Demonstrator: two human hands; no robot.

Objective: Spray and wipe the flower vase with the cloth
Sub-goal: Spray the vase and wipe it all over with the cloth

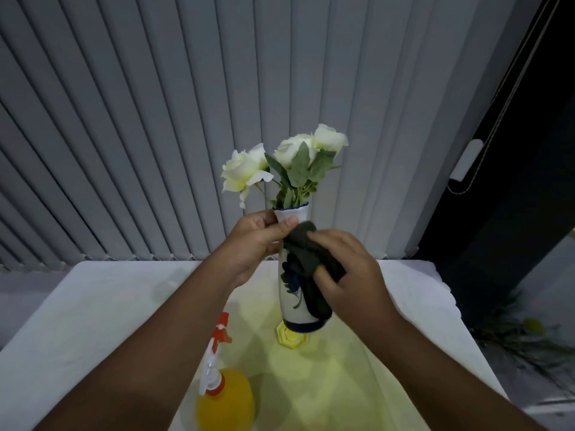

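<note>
A tall white vase (291,301) with a blue flower pattern and blue rim holds white roses (280,160). It is lifted and tilted above a yellow coaster (291,339) on the table. My left hand (255,244) grips the vase's neck just under the rim. My right hand (348,275) presses a dark cloth (308,262) against the vase's right side; the cloth drapes down to near the base. A spray bottle (222,396) of orange liquid with a white and red trigger head stands at the front left, untouched.
The table (93,306) has a white cover. Grey vertical blinds (155,135) hang close behind it. A dark window frame (513,181) is at the right. Greenery lies on the floor (529,337) at the right.
</note>
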